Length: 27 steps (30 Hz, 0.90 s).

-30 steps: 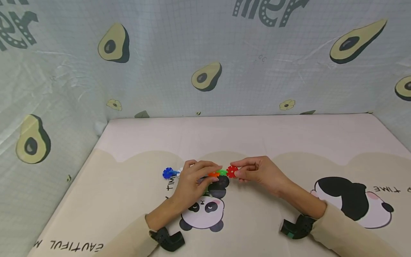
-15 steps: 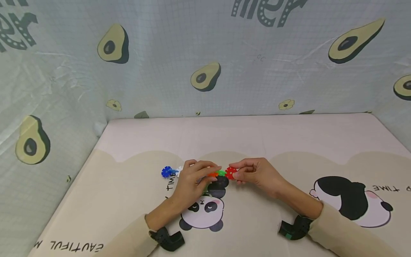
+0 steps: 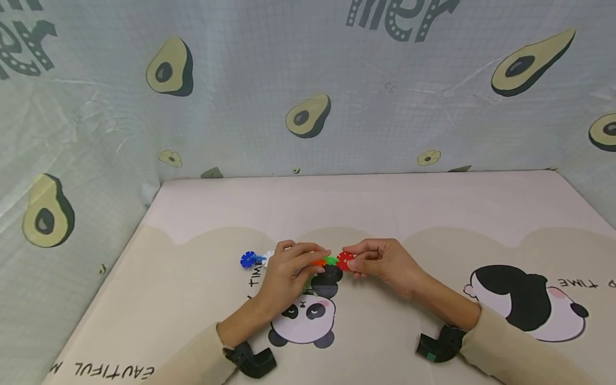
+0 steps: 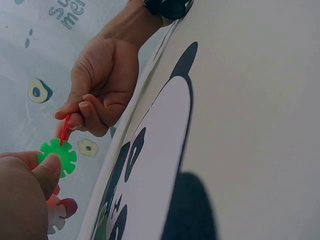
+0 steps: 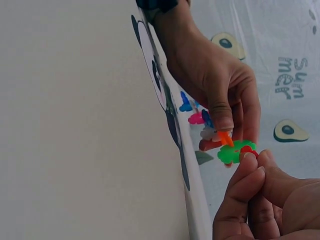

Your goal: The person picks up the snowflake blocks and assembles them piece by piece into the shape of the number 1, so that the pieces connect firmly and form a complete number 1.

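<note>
My left hand pinches a chain of interlocking plastic snowflake discs above the tabletop. In the right wrist view its thumb presses on the orange disc, next to the green disc. My right hand pinches a red disc between thumb and index finger. The red disc stands edge-on against the green disc's rim, at a slot; how deep it sits I cannot tell. Past my left hand the chain continues with a white disc and a blue disc; a pink disc shows in the right wrist view.
The table is covered by a beige and pink cloth printed with a panda and a dog. Behind and at the left hangs a pale curtain with avocado prints. A black wrist camera sits on my left wrist, another on my right.
My right hand has shifted slightly left and down with the red disc, closer to the green one. My left hand stays almost in place on the chain.
</note>
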Each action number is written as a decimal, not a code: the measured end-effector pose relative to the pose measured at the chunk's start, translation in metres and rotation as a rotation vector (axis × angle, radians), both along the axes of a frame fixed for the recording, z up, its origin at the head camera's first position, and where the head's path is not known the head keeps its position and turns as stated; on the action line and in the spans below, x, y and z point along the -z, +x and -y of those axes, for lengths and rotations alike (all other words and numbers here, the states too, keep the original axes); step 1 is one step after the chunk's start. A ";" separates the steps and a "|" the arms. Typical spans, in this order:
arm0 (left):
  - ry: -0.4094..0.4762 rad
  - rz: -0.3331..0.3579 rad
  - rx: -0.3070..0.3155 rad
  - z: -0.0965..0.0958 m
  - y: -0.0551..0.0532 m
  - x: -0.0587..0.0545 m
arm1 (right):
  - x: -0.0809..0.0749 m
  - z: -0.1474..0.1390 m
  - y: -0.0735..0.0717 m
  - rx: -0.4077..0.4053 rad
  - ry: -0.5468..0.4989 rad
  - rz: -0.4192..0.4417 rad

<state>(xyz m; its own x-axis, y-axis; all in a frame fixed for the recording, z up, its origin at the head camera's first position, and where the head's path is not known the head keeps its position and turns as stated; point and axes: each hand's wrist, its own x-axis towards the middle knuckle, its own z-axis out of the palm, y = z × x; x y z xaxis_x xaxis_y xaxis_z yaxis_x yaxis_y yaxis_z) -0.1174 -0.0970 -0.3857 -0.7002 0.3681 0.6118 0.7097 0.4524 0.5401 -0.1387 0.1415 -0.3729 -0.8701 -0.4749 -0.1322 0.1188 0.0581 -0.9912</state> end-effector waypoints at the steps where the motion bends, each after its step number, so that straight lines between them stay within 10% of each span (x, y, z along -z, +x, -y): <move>1: 0.001 -0.001 0.000 0.000 0.000 0.000 | 0.000 0.000 0.000 0.001 0.005 -0.003; 27: 0.013 -0.034 -0.004 -0.001 0.000 0.001 | 0.005 0.002 0.001 -0.010 -0.028 -0.019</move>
